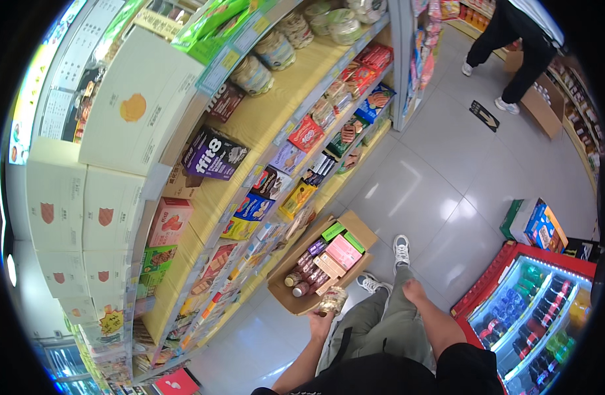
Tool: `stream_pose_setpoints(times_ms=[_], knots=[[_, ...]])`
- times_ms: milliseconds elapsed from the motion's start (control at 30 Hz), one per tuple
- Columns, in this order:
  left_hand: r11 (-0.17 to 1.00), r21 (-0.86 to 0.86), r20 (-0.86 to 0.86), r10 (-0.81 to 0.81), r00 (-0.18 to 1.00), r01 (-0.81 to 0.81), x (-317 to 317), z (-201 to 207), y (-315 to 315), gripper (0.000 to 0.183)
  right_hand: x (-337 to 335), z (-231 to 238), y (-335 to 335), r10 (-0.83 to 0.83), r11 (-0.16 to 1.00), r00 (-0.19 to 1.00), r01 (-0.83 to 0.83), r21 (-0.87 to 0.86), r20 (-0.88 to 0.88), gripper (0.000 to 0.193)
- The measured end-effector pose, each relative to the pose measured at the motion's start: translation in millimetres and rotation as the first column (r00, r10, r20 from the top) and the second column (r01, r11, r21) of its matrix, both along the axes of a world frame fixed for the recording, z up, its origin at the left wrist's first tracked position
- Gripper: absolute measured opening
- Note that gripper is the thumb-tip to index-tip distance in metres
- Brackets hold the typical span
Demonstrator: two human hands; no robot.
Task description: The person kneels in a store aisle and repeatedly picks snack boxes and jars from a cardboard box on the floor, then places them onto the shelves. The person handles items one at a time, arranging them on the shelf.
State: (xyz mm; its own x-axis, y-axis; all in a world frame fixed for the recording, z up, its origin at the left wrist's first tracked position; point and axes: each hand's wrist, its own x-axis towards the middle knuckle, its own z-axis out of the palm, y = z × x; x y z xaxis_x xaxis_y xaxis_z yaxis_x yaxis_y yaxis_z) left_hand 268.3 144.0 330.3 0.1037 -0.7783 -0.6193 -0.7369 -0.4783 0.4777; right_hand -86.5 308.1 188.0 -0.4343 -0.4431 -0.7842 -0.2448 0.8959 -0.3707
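My left hand (320, 324) is closed round a clear jar (332, 300) with pale contents, just above the near end of an open cardboard box (281, 297) on the floor. Inside the box lie pink packages (342, 253), green packages (333, 231) and several dark bottles or jars (305, 272). My right hand (414, 290) hangs over my right leg, away from the box; its fingers are too small and turned away to make out.
Left of me, a shelf unit (184, 227) carries snack packs, a purple box (215, 154) and jars (252, 76) like the held one. A red-framed drinks cooler (470, 289) stands at the right. A person (520, 46) stands far right beside another cardboard box (546, 99).
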Motion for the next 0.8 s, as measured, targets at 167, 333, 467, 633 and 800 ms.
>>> stream_pose_setpoints(times_ms=[167,333,467,633,800], knots=[[0.991,0.089,-0.219,-0.079,0.972,0.1,-35,68,-28,0.061,-1,28,-39,-0.272,0.927,0.945,0.308,-0.212,0.183,0.036],[0.96,0.128,-0.49,-0.155,0.858,0.247,-58,150,-59,0.058,-14,147,-110,-0.248,0.855,0.476,0.517,-0.04,0.844,0.07],[0.935,0.103,-0.556,-0.228,0.799,0.339,-72,212,-85,0.056,-28,261,-155,0.035,0.913,0.108,0.4,-0.076,0.994,0.073],[0.898,0.117,-0.625,-0.266,0.734,0.425,-91,295,-121,0.051,-28,358,-176,0.29,0.898,0.038,0.334,-0.286,0.956,0.066],[0.878,-0.049,-0.645,-0.393,0.656,0.477,-105,360,-147,0.051,-29,425,-183,0.345,0.827,0.228,0.385,-0.41,0.91,0.077]])
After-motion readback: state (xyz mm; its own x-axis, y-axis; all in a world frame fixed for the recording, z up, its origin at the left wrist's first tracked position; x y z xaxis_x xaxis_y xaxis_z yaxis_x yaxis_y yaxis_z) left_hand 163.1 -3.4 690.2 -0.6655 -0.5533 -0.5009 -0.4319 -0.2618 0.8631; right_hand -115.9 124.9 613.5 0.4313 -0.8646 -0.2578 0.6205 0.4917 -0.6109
